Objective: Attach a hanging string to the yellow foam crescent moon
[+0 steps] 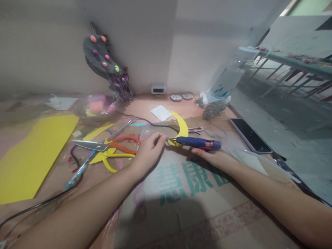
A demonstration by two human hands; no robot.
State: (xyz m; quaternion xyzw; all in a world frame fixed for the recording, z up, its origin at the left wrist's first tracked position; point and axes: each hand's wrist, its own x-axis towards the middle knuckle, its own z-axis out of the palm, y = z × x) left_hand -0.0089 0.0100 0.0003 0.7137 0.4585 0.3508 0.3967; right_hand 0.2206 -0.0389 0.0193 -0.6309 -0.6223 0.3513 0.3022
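Note:
A thin yellow crescent cutout [183, 126] stretches up and away from my left hand [150, 148]. The fingers of that hand are pinched at the crescent's lower tip; a small grey bit shows there, too small to name. My right hand [207, 155] is wrapped around a blue hot glue gun [193, 141], seen from above, with an orange-red glow near its rear. Its metal nozzle points left, across the crescent's lower end and close to my left fingertips. Most of my right fingers are hidden under the gun.
Left of my hands lie orange-handled scissors [124, 140], yellow-handled scissors [110, 164] and a large yellow sheet [33, 152]. A decorated grey crescent [97, 57] leans at the wall. To the right are grey yarn [214, 110], a bottle [228, 77] and a phone [250, 135]. A black cord [38, 204] crosses at left.

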